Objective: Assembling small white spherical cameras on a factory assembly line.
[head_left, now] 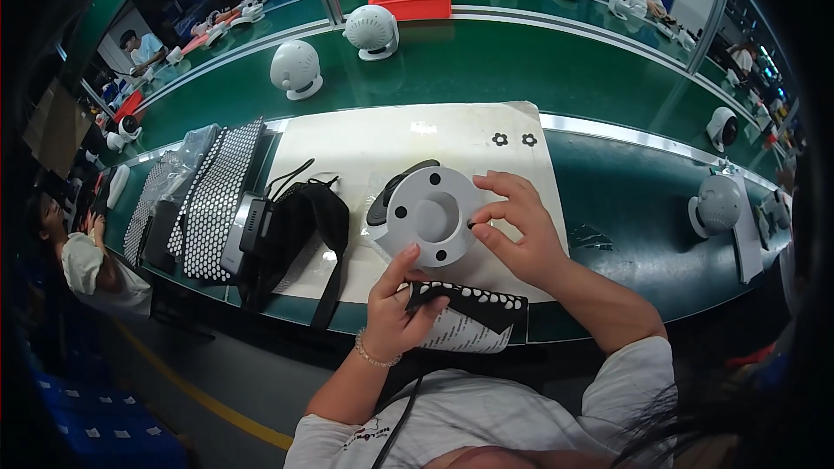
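A white round device base [452,247] faces up over the cream mat, with a recessed circle in its middle. Three black round pads [435,179] show on its rim. Behind it, at the left, a black rounded part [395,195] shows. My left hand [395,313] is closed on a black sheet with white dots and a printed white backing [469,334]; one fingertip touches the base's lower edge. At the base's right edge my right hand [517,230] pinches a small dark pad [472,224], its thumb and a finger together.
Dotted black sheets [217,200], a grey box-shaped device [245,234] and a black strap [330,217] lie left of me. White rounded devices [296,69] stand on the green belt beyond. Another white device [717,207] stands at the right. Co-workers sit across and at the left.
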Demonstrator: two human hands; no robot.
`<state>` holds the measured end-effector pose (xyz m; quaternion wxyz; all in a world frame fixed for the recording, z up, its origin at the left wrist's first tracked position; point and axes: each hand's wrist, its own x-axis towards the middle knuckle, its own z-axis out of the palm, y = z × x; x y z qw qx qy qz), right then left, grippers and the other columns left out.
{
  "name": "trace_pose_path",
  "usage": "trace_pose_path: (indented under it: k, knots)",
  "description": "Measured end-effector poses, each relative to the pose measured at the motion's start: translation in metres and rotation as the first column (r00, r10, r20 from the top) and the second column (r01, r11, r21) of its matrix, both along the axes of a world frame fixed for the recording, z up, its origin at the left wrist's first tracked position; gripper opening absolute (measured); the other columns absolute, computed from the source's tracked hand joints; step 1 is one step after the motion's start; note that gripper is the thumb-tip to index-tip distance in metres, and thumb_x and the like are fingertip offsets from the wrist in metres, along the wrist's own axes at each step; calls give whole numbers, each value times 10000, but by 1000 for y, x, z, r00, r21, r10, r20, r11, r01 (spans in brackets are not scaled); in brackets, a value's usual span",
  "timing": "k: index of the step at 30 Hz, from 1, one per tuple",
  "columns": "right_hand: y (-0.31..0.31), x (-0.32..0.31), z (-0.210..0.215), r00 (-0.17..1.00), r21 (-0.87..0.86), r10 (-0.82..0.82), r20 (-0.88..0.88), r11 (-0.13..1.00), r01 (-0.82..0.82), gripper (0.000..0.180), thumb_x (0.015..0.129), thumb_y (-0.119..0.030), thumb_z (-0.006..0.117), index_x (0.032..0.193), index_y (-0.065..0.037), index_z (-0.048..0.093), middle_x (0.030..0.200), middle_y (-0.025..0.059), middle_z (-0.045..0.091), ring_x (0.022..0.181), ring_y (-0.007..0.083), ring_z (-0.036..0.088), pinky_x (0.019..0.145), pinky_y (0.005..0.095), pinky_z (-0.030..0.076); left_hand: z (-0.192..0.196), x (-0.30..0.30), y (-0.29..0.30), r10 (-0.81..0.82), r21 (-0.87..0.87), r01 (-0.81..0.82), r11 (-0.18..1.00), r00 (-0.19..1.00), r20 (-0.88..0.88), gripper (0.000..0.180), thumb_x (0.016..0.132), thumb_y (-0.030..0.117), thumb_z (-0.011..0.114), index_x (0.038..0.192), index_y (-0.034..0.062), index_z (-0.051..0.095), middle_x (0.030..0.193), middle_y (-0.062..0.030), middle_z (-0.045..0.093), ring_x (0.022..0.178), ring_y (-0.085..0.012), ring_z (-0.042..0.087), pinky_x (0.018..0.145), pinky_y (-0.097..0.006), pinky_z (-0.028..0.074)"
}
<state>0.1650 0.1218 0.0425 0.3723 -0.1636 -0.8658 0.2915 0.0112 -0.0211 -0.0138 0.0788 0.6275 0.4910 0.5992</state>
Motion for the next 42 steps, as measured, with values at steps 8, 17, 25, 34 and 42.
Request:
trace_pose_path:
  k: [8, 17, 25, 34, 42]
  knots:
    - [15, 5, -6, 994, 700, -76, -79, 705, 110, 212, 732, -274, 636, 904, -156, 601, 1101, 16, 536, 1036, 213, 476, 879, 366, 310, 1, -1, 2, -5, 1, 5, 1000, 1000, 5, 155, 685, 75, 704, 793, -12, 634, 1253, -164, 438, 732, -172, 583, 660, -266, 475]
    - [5, -9, -10, 962, -858, 97, -256, 435, -272, 293, 800, -129, 617, 1047, -11, 513, 948, 54, 557, 909, 117, 511, 825, 253, 404, 2, -1, -2, -66, 8, 66, 998, 997, 37, 170, 679, 56, 706, 781, -20, 594, 1259, -197, 424, 788, -209, 599, 695, -285, 487]
    - [62, 43, 24, 895, -746, -223, -387, 645, -163, 173, 787, -108, 565, 931, -13, 550, 830, 42, 564, 723, 105, 526, 691, 226, 434, 2, -8, -6, -117, 4, 117, 993, 993, 3, 176, 710, 98, 699, 807, -10, 600, 1310, -190, 378, 902, -212, 566, 631, -252, 442]
    - [156, 209, -57, 368, 790, -911, 185, 360, 496, 182, 771, -84, 492, 925, -38, 578, 903, 144, 546, 862, 319, 529, 746, 412, 426, 11, -6, -4, -134, 1, 134, 991, 991, -10, 174, 665, 74, 709, 712, 16, 551, 1251, -168, 454, 855, -201, 564, 658, -277, 440]
    - [118, 183, -65, 509, 522, -797, 325, 600, 606, 207, 753, -35, 469, 910, -6, 602, 912, 174, 599, 877, 312, 564, 769, 397, 448, 14, -4, -2, -123, -2, 123, 992, 992, -24, 301, 650, 42, 703, 583, 3, 412, 1196, -156, 505, 798, -223, 567, 690, -292, 467]
